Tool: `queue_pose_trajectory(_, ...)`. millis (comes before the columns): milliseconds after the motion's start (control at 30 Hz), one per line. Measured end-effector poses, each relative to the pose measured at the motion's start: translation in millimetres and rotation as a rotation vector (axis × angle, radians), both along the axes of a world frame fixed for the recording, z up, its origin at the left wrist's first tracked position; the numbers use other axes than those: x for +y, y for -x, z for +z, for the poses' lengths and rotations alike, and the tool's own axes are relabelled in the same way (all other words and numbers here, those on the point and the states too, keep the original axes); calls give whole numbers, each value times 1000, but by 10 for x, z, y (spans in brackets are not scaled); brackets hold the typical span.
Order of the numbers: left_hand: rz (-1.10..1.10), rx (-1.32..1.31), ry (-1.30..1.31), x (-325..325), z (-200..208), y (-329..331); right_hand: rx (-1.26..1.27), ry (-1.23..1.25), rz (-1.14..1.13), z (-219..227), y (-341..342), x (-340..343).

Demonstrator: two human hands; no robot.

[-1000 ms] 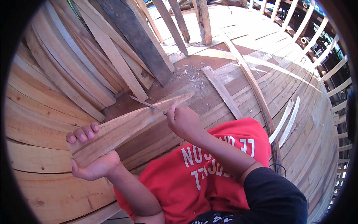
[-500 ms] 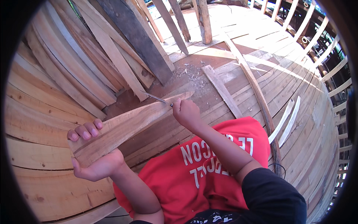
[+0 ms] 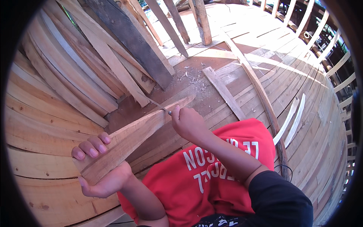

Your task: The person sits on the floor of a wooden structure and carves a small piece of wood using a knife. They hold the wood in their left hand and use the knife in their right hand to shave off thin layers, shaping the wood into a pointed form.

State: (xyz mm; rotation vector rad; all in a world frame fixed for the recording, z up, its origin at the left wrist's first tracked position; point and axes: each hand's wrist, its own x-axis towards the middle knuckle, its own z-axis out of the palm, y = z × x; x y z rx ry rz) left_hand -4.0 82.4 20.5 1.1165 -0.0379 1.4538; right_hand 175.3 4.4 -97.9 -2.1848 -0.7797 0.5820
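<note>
A tapered wooden board [image 3: 132,136] slants up from lower left to a narrow tip in the middle of the view. My left hand [image 3: 113,179] is closed around its broad end, fingers over the far edge and thumb on the near side. In my right hand [image 3: 188,123], a closed fist, is a knife [image 3: 158,105] with a thin narrow blade. The blade crosses the board's upper edge a little short of the tip and points up and left. My fist hides most of the handle.
Curved planks [image 3: 56,64] line the left side. A dark thick post [image 3: 128,36] stands beyond the board, with wood shavings [image 3: 194,81] by its foot. On the plank floor lie a short plank [image 3: 224,92], a long beam [image 3: 261,89] and two pale curved strips [image 3: 291,121].
The board's broad end and my left hand have shifted slightly right and down. My right hand has moved a little left and down with the knife, along the board's edge.
</note>
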Motion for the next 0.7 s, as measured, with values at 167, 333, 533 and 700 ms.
queue_pose_trajectory(167, 80, -20, 77, 120, 2, -76, -66, 23, -256, -863, -505, 71)
queue_pose_trajectory(333, 36, -24, 52, 233, -8, 40, 13, -38, -111, -709, -318, 170)
queue_pose_trajectory(533, 33, -33, 79, 356, -73, 68, -24, 46, -194, -830, -459, 81)
queue_pose_trajectory(700, 34, -18, 63, 413, -79, 136, -37, 80, -143, -732, -362, 184)
